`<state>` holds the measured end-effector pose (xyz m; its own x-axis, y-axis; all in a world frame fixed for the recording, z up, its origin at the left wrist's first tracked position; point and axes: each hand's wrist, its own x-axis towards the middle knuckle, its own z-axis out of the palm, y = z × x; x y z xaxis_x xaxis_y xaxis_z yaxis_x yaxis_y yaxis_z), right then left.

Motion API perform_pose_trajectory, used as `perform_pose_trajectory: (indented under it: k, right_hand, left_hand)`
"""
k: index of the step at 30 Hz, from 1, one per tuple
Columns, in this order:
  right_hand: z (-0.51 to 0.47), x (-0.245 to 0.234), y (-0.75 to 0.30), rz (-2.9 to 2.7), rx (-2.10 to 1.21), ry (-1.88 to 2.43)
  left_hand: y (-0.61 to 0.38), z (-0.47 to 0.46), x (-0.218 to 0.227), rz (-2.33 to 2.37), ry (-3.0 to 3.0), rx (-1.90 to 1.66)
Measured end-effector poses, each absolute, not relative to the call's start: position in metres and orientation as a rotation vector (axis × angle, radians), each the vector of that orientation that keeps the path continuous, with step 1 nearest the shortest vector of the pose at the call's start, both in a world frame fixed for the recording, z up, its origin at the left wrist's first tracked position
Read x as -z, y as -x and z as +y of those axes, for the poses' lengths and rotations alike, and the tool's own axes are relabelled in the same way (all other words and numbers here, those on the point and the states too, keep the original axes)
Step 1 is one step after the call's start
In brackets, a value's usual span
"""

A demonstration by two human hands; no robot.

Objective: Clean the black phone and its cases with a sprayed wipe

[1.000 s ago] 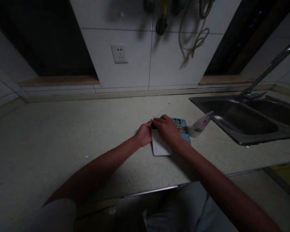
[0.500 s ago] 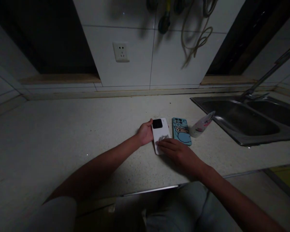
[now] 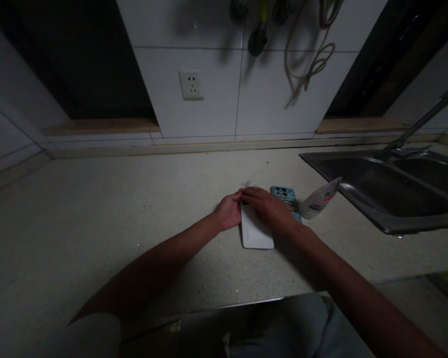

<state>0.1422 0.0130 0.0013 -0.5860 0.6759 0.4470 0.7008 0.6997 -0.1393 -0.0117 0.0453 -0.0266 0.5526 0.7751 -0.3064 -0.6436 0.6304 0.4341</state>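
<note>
A white smartphone [image 3: 257, 232] lies back up on the countertop, its camera end mostly covered by my right hand. My left hand [image 3: 229, 212] grips the phone's left edge near the top, thumb along its side. Across the upper part of the phone rests my right hand [image 3: 272, 208], fingers together and pressed down; the crumpled white tissue seen under it earlier is now hidden beneath the fingers. Just right of it lies a phone in a blue cartoon case [image 3: 285, 194], partly covered by my right hand. A white squeeze tube [image 3: 319, 200] with pink print stands tilted beside that.
On the right a steel double sink [image 3: 381, 199] with a faucet [image 3: 406, 136] is set into the pale countertop [image 3: 134, 199]. A power socket [image 3: 190, 85], pipe valves [image 3: 257, 41] and a looped cord [image 3: 315, 64] are on the tiled wall behind.
My right hand has slid from the phone's lower half up to its camera end, covering the dark camera block. My left hand keeps hold of the edge. The view has shifted slightly.
</note>
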Motion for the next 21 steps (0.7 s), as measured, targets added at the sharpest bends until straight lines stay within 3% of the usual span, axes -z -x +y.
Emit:
perform_pose_trajectory:
  k: [10,21]
  right_hand:
    - [-0.030,0.002,-0.131,-2.571,0.082,0.867]
    - [-0.072,0.002,-0.190,-2.531,0.022,0.676]
  left_hand:
    - [0.018,0.048,0.031,0.564,-0.320,-0.733]
    - [0.015,0.047,0.028,0.471,-0.334,-0.775]
